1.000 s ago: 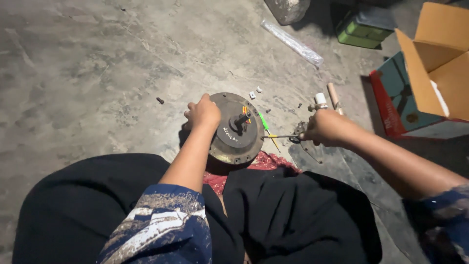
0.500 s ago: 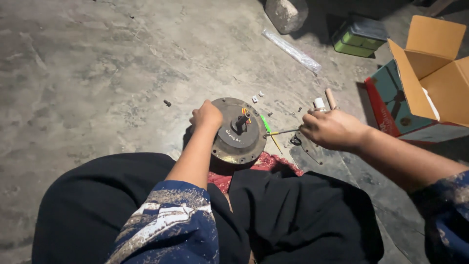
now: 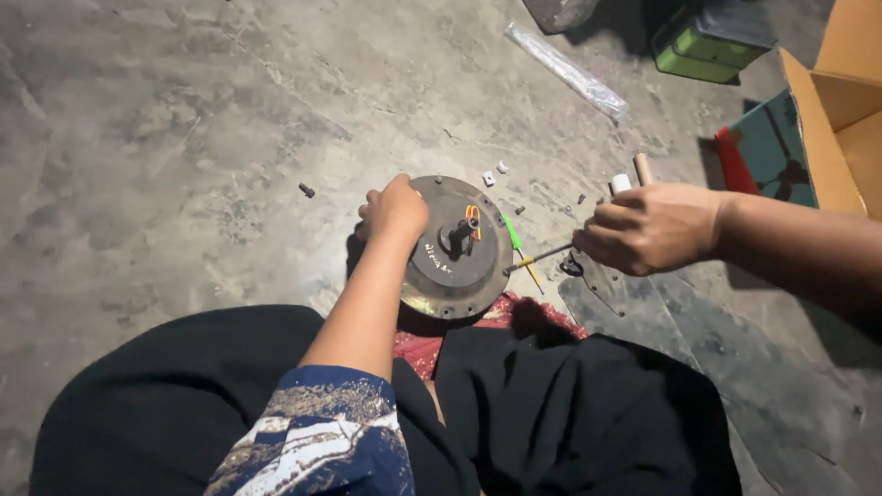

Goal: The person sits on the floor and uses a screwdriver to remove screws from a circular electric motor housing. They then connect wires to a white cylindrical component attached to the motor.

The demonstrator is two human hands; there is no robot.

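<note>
Concrete floor fills the view; we sit on it with dark trousers in the foreground. Cardboard box stands open at far right, and a clear plastic sleeve lies beyond the work. Round metal motor housing rests tilted just ahead of our knees, central shaft with coloured wires up. Our left hand grips its upper-left rim, fingers curled together over the edge. Our right hand is closed around a thin screwdriver, tip at the housing's right rim. Small screw lies well apart to the left.
</note>
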